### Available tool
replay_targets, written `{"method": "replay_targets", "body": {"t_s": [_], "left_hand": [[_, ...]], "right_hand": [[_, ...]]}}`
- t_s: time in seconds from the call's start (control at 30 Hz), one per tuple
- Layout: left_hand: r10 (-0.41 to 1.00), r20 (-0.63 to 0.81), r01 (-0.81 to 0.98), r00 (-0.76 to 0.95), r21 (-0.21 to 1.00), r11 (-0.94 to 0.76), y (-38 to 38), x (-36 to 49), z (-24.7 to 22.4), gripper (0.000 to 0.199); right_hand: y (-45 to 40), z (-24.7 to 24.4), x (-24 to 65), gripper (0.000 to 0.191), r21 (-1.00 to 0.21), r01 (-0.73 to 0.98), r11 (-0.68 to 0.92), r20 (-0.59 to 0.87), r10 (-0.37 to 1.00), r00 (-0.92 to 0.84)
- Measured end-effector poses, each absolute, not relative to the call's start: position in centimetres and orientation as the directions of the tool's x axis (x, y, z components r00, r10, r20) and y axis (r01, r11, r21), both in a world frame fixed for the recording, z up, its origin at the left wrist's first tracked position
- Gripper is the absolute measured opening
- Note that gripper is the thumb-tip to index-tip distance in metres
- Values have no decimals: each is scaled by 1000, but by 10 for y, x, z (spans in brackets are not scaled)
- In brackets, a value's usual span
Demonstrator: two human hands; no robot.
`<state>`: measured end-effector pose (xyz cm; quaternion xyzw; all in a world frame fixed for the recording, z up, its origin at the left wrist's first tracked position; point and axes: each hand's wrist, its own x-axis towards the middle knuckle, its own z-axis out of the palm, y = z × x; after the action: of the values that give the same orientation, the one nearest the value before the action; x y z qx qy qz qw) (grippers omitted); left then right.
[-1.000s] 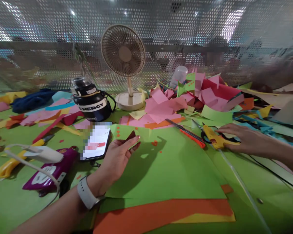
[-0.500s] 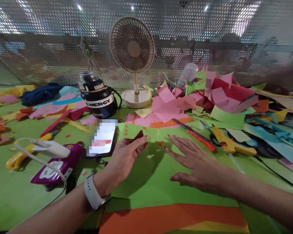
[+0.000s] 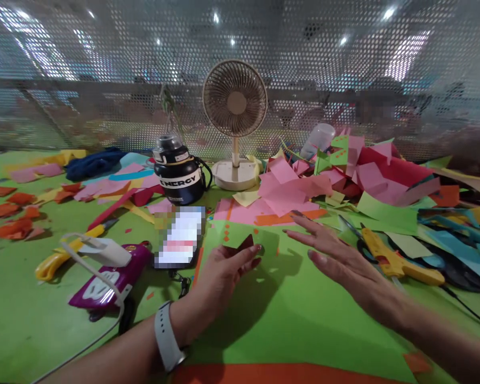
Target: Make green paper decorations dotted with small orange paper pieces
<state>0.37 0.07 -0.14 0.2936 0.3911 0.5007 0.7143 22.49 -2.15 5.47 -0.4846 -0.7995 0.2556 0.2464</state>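
My left hand (image 3: 224, 277), a pale watch on its wrist, pinches a small dark red paper piece (image 3: 246, 243) above the upper left of a large green sheet (image 3: 304, 314). Fingers spread, my right hand (image 3: 340, 261) hovers over the sheet's right side and holds nothing. Small orange dots (image 3: 226, 232) lie in a short column near the sheet's upper left corner. An orange sheet (image 3: 264, 373) shows beneath its near edge.
Beyond the hands stand a fan (image 3: 236, 101) and a black bottle (image 3: 180, 178). A phone (image 3: 180, 237), a purple device (image 3: 112, 277) and a yellow cutter (image 3: 60, 258) lie left. Right are a yellow glue gun (image 3: 396, 258) and heaped paper scraps (image 3: 296, 184).
The view has shifted, so the table items appear lower and further right. My right hand has lifted and tilted off the sheet. Small orange bits between the hands have moved apart. My left hand keeps its pinch.
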Motion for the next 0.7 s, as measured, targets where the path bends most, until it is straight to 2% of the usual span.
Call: {"method": "replay_targets", "body": {"t_s": [0.13,0.27,0.53,0.7], "left_hand": [[938,-280,-488,204,802,345,-3,5,2,16],[936,-273,-463,222,815,347,-6,4,7,17],[939,-236,-464,251,822,330,-9,4,10,22],[938,-271,-468,216,814,343,-8,4,8,18]], "right_hand": [[-16,50,209,46,-657,654,373,92,902,-422],[-14,41,198,46,-605,685,407,93,890,-446],[-15,30,188,57,-364,697,618,258,786,-562],[-17,24,186,59,-195,713,674,352,726,-590]]}}
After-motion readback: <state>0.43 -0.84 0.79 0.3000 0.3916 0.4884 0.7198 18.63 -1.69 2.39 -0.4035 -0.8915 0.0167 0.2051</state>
